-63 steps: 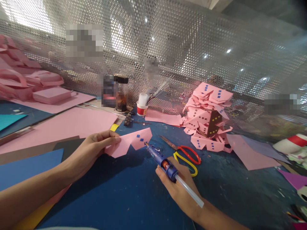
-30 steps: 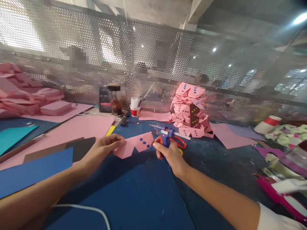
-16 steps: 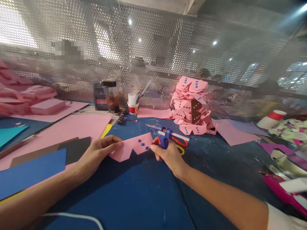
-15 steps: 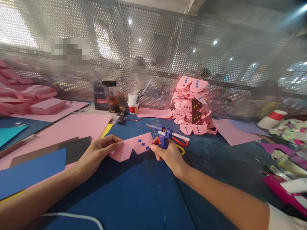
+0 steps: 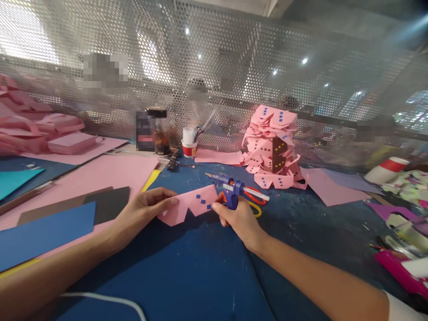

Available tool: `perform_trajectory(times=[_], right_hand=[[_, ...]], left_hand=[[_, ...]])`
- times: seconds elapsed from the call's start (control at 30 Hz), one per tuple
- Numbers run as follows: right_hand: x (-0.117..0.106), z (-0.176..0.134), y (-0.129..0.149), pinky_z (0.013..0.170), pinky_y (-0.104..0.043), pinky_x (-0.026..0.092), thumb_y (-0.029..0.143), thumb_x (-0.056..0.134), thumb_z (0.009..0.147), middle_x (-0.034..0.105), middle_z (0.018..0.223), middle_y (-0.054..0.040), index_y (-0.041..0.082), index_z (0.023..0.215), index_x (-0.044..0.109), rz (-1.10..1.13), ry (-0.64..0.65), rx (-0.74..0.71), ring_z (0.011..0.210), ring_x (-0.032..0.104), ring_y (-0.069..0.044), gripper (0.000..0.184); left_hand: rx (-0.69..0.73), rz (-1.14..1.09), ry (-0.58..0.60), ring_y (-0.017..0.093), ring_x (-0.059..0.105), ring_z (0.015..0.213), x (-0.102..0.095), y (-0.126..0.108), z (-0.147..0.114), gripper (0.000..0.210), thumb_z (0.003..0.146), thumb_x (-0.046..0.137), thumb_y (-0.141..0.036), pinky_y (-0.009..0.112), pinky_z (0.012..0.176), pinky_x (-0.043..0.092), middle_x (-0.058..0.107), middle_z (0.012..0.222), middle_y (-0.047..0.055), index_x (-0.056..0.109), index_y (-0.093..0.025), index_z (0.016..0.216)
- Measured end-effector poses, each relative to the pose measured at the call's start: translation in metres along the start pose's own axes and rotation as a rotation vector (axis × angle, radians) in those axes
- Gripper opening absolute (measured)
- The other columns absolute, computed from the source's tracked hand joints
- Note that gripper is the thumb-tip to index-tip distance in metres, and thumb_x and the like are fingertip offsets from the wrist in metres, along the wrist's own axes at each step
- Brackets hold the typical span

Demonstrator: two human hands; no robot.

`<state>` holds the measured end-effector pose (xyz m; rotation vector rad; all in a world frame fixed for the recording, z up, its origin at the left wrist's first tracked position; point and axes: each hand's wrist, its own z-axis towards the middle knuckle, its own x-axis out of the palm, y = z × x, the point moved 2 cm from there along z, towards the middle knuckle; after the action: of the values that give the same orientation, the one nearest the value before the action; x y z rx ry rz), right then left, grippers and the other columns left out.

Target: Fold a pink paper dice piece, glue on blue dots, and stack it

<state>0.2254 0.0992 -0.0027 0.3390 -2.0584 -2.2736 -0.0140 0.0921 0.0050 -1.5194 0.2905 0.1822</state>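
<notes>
A pink paper cutout [image 5: 187,204] with a notch in its lower edge is held up between both hands, tilted. Several small blue squares are on its right half. My left hand [image 5: 152,206] pinches its left end between thumb and fingers. At the right end, my right hand [image 5: 239,218] has closed its thumb and fingers on the edge. Just behind the right hand is a blue hot glue gun [image 5: 230,189] with a clear glue stick out of its back; the hand hides part of its handle. Red and yellow scissor-like handles [image 5: 256,209] show beside it.
A tall stack of pink cutouts [image 5: 272,151] stands at the back. A red-and-white cup [image 5: 189,149] and a dark-lidded jar [image 5: 161,133] are left of it. Coloured sheets [image 5: 50,232] lie at left. Scraps [image 5: 413,189] and a magenta object [image 5: 393,265] are at right. A white cord [image 5: 110,301] runs near the front.
The whole view has shifted slightly, so everything appears a little further right. Both hands keep their hold on the pink cutout, with no clear movement against the table.
</notes>
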Motion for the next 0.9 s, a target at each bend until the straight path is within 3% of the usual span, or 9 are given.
perform_trajectory(times=[0.17, 0.43, 0.7, 0.8, 0.9], right_hand=[[0.001, -0.001, -0.001, 0.05, -0.022, 0.04, 0.033, 0.068, 0.082, 0.05, 0.051, 0.0091, 0.019, 0.084, 0.059, 0.001, 0.002, 0.006, 0.044, 0.047, -0.009, 0.016], [0.0, -0.003, 0.002, 0.051, -0.023, 0.042, 0.037, 0.062, 0.088, 0.053, 0.054, 0.0069, 0.02, 0.083, 0.06, -0.034, -0.009, -0.059, 0.045, 0.048, -0.009, 0.018], [-0.03, -0.034, 0.002, 0.05, -0.024, 0.045, 0.046, 0.06, 0.093, 0.069, 0.084, -0.0008, 0.021, 0.106, 0.062, -0.151, 0.011, -0.059, 0.047, 0.05, -0.008, 0.029], [-0.04, -0.048, -0.002, 0.053, -0.024, 0.047, 0.051, 0.06, 0.093, 0.069, 0.083, -0.0011, 0.02, 0.098, 0.066, -0.243, 0.056, 0.022, 0.05, 0.052, -0.008, 0.031], [-0.042, -0.056, -0.004, 0.054, -0.024, 0.046, 0.051, 0.06, 0.093, 0.063, 0.07, 0.0013, 0.021, 0.088, 0.067, -0.33, 0.103, 0.002, 0.055, 0.055, -0.011, 0.031]], left_hand=[[0.046, 0.043, 0.025, 0.016, 0.054, 0.068, 0.001, 0.0, -0.001, 0.034, 0.08, 0.069, -0.055, 0.024, 0.064, 0.042, 0.066, 0.073, 0.0, 0.073, -0.02, 0.084], [0.052, 0.041, 0.026, 0.014, 0.049, 0.065, 0.0, 0.005, 0.002, 0.039, 0.08, 0.07, -0.057, 0.023, 0.058, 0.036, 0.06, 0.07, -0.001, 0.069, -0.018, 0.081], [0.017, 0.073, 0.025, 0.015, 0.054, 0.063, 0.0, 0.011, 0.005, 0.041, 0.078, 0.069, -0.059, 0.023, 0.057, 0.039, 0.066, 0.07, 0.001, 0.072, -0.018, 0.083], [0.008, 0.107, 0.021, 0.017, 0.059, 0.066, -0.001, 0.014, 0.007, 0.04, 0.076, 0.072, -0.058, 0.023, 0.058, 0.042, 0.07, 0.074, 0.002, 0.075, -0.02, 0.087], [0.007, 0.146, 0.015, 0.02, 0.064, 0.073, -0.001, 0.015, 0.008, 0.039, 0.074, 0.073, -0.057, 0.024, 0.062, 0.046, 0.075, 0.081, 0.003, 0.077, -0.022, 0.092]])
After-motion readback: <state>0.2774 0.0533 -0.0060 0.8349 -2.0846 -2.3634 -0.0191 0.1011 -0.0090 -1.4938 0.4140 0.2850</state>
